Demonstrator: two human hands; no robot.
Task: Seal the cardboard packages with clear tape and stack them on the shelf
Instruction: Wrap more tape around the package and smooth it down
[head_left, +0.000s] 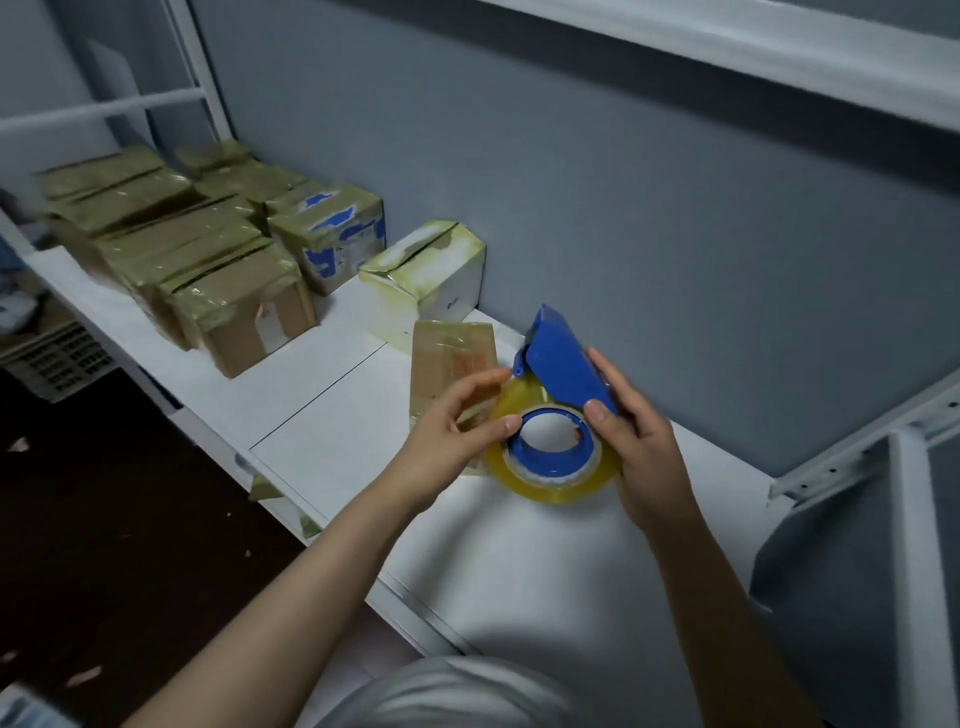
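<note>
Right hand (639, 441) grips the blue dispenser (563, 358), left hand (447, 436) pinches the clear tape roll (550, 467), just near of 1 flat cardboard package (452, 353) on the shelf (332, 415); probably freeing the tape end, best done with the dispenser steadied.

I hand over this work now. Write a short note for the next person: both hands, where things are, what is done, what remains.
The left hand pinches the tape roll. The right hand grips the blue dispenser carrying it.
A flat cardboard package lies on the shelf behind the left hand; taped packages stand stacked at the far left, a white box by the wall.
Done: that stack is taped and shelved.
Left: tape the flat package if unsealed, then stack it.
</note>
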